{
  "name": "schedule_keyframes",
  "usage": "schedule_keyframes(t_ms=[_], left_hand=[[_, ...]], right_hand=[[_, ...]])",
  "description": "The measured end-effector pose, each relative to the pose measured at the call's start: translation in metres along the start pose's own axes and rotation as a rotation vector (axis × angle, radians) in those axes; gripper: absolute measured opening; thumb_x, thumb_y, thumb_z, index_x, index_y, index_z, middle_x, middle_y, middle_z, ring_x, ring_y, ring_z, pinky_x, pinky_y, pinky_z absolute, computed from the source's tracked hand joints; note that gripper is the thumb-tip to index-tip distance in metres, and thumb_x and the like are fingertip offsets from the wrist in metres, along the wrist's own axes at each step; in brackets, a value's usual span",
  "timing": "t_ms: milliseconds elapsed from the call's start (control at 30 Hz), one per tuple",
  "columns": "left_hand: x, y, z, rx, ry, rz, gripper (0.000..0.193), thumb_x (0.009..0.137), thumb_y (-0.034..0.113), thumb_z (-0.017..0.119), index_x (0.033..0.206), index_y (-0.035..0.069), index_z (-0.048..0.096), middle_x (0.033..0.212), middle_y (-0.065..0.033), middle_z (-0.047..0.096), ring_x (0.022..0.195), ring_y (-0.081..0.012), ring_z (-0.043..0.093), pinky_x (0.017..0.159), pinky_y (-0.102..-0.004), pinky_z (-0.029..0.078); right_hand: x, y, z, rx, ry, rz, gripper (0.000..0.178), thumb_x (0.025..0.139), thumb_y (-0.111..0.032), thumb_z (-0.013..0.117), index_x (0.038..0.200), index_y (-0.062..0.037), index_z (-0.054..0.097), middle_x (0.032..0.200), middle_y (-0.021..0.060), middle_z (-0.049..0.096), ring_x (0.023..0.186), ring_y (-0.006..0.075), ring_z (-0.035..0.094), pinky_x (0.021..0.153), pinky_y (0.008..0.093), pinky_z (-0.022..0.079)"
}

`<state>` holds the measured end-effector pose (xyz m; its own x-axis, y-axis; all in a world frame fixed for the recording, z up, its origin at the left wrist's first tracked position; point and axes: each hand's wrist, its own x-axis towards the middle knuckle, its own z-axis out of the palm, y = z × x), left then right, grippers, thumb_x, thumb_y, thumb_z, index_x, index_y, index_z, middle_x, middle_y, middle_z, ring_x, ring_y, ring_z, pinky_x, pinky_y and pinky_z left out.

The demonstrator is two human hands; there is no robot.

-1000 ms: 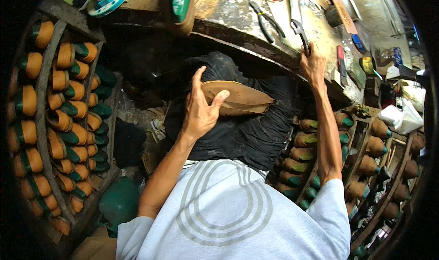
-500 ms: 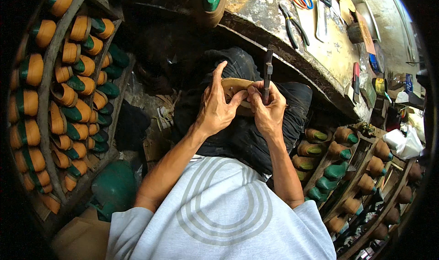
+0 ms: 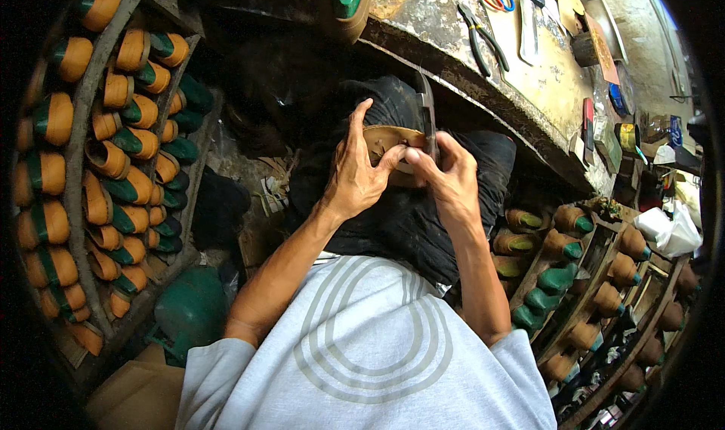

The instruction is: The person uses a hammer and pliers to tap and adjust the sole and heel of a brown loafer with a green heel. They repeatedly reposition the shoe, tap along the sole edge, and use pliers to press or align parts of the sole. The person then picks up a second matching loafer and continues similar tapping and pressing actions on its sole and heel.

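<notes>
Shoe racks (image 3: 81, 139) are seen on both sides, and a worn workbench (image 3: 430, 29) is placed ahead. Over dark trousers (image 3: 487, 169), a brown curved piece (image 3: 393, 134) is held by the left hand (image 3: 359, 177); not yet laid aside, it is judged unfinished. Some blurred tool (image 3: 427, 116), perhaps a hammer, is gripped by the right hand (image 3: 453, 179).

No wording can be read clearly. At the right of the worn, stained, pale-topped desk (image 3: 536, 94), a small blue packet (image 3: 676, 130) bears white print, too small to make out; below the desk, the light-grey short-sleeved T-shirt (image 3: 370, 339) shows concentric rounded grey lines.
</notes>
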<state>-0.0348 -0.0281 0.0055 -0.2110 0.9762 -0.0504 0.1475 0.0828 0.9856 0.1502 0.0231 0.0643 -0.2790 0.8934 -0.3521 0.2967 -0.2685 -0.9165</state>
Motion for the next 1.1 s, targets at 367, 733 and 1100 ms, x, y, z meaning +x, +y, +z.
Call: schedule_keyframes(t_ms=[367,733,1100], left_hand=[[0.001,0.004,-0.005,0.04,-0.057,-0.018,0.1,0.107,0.032,0.088,0.178,-0.001,0.026,0.138,-0.0304,0.073,0.119,-0.038,0.078,0.107,-0.0498,0.06],[0.004,0.0,-0.013,-0.064,-0.133,-0.055,0.115,0.106,0.035,0.089,0.181,-0.002,0.01,0.138,-0.0327,0.068,0.125,-0.04,0.074,0.116,-0.0507,0.055],[0.008,0.02,-0.02,0.191,-0.141,0.256,0.064,0.107,0.021,0.086,0.163,0.011,0.058,0.138,-0.0194,0.067,0.122,-0.0342,0.074,0.111,-0.0475,0.058]], right_hand=[[-0.083,-0.019,0.043,-0.09,0.261,-0.275,0.034,0.116,0.002,0.06,0.148,0.0063,0.05,0.098,0.0185,0.07,0.068,0.0313,0.07,0.063,0.0417,0.057],[-0.095,-0.012,0.054,-0.115,0.284,-0.455,0.036,0.113,0.008,0.061,0.147,0.0115,0.051,0.085,0.0167,0.067,0.066,0.0252,0.069,0.059,0.0398,0.055],[-0.107,0.036,0.019,-0.386,0.306,-0.255,0.033,0.108,-0.008,0.074,0.135,0.0011,0.057,0.085,0.0241,0.07,0.072,0.0464,0.076,0.066,0.0525,0.059]])
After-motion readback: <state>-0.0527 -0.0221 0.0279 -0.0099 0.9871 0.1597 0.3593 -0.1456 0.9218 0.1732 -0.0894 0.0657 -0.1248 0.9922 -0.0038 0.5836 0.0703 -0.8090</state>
